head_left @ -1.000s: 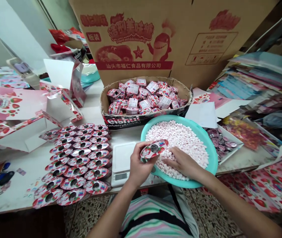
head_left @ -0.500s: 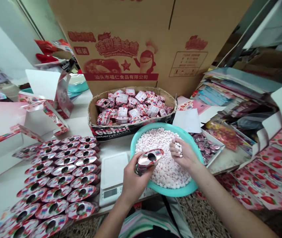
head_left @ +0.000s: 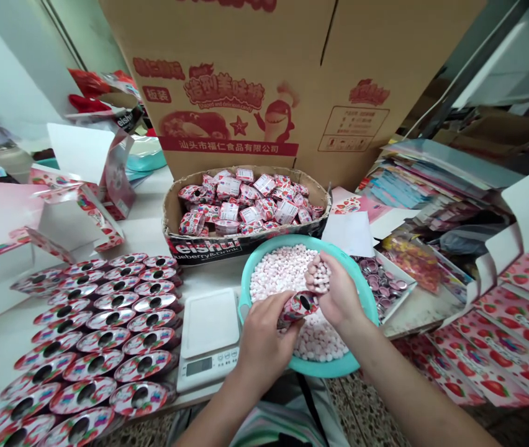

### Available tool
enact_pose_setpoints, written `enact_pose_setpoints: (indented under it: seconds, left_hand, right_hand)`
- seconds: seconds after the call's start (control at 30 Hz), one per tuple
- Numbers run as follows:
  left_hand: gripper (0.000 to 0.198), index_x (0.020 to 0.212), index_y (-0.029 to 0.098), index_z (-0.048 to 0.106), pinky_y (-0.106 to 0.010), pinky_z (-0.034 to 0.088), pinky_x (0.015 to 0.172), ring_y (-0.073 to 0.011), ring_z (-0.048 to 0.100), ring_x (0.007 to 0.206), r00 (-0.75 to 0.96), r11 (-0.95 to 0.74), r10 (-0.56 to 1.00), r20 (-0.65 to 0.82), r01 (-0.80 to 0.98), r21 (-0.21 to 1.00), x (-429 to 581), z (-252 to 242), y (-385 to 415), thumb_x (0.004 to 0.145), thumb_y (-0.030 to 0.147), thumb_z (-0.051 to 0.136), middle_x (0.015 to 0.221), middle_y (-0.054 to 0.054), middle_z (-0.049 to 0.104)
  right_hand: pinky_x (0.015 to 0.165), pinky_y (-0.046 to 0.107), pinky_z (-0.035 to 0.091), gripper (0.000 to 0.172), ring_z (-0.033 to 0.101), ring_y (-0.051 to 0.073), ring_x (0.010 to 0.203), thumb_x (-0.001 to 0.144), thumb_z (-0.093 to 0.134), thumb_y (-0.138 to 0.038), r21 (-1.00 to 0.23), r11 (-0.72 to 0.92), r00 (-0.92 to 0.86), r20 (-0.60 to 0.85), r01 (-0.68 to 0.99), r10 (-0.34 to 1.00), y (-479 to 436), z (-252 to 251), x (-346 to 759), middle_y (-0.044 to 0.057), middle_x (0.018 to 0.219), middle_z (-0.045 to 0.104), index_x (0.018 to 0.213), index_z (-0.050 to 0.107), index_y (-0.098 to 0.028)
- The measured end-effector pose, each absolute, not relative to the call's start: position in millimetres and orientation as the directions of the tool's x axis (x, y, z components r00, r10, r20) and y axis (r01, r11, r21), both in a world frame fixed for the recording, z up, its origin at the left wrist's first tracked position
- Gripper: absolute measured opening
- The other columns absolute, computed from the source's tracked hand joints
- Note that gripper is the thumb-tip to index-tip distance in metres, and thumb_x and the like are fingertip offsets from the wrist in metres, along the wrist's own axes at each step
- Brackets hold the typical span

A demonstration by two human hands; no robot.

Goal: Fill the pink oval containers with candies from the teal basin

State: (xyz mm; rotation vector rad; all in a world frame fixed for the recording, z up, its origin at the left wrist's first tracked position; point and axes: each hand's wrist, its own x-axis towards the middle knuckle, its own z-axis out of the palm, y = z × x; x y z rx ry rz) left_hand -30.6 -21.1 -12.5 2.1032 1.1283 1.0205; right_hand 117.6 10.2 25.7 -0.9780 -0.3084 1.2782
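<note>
Over a turquoise basin (head_left: 370,310) of small pale pink candies (head_left: 276,268), my left hand (head_left: 267,332) grips a small oval candy box (head_left: 298,307). The box is tilted, and the dark round hole in its top faces my right hand (head_left: 339,292). That hand is cupped, palm up, with a handful of candies (head_left: 319,277) in it, its edge close against the box. I cannot tell whether any candy is passing into the hole.
Rows of oval boxes with open holes (head_left: 101,340) stand left of a white digital scale (head_left: 211,335). Behind the basin, a cut-down carton (head_left: 199,248) holds more boxes. Round purple caps (head_left: 379,279) fill a tray at right. A large cardboard box (head_left: 311,81) stands at the back.
My hands have come together: the right moved left with its candies, and the left tipped the box towards it. The whole view has shifted slightly.
</note>
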Motion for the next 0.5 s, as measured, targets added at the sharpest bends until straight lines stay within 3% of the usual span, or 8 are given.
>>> enact_pose_setpoints:
  seconds: [0.1,0.5]
  left_hand:
    - [0.044,0.120,0.026,0.055,-0.040,0.047,0.088,-0.0255,0.061,0.103,0.368,-0.511,0.853,0.369,0.450,0.732,-29.8,-15.2,-21.2,0.078,0.019,0.067,0.114,-0.006,0.067]
    - [0.043,0.118,0.025,0.057,-0.041,0.047,0.088,-0.0262,0.062,0.102,0.346,-0.466,0.878,0.331,0.460,0.756,-28.9,-17.4,-19.9,0.076,0.018,0.066,0.113,-0.006,0.067]
  right_hand:
    - [0.041,0.021,0.040,0.020,0.045,0.010,0.047,0.070,0.068,-0.032,-0.779,-0.019,0.342,-0.297,-0.627,0.891,8.2,25.3,112.4,-0.003,0.058,0.050,0.065,0.052,-0.019]
    - [0.041,0.019,0.039,0.020,0.043,0.008,0.044,0.071,0.067,-0.027,-0.762,-0.018,0.320,-0.293,-0.648,0.901,10.5,29.8,102.1,-0.004,0.054,0.047,0.062,0.051,-0.019]
